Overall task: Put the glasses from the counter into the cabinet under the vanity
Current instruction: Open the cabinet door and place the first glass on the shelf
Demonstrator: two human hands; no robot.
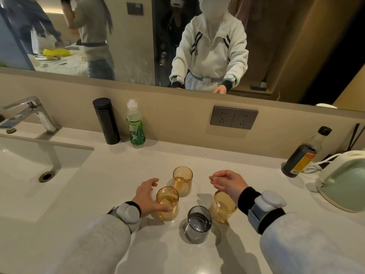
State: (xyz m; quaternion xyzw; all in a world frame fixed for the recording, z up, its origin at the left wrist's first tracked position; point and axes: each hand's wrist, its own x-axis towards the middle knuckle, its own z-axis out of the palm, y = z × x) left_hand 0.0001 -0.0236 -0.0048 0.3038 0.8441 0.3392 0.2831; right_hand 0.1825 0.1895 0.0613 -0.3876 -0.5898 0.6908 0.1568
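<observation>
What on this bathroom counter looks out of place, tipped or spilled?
The dark sauce bottle by the kettle belongs in a kitchen, so it looks odd beside a sink. Nothing is spilled: all four glasses, three amber and one grey, stand upright on the counter.

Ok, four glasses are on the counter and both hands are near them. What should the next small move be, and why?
Probably close the left hand around the near-left amber glass. Its open fingers already flank that glass, with the thumb by its front, but no grip is visibly closed. The right hand hovers loosely curled above the right amber glass, holding nothing, so it could take that one afterwards.
</observation>
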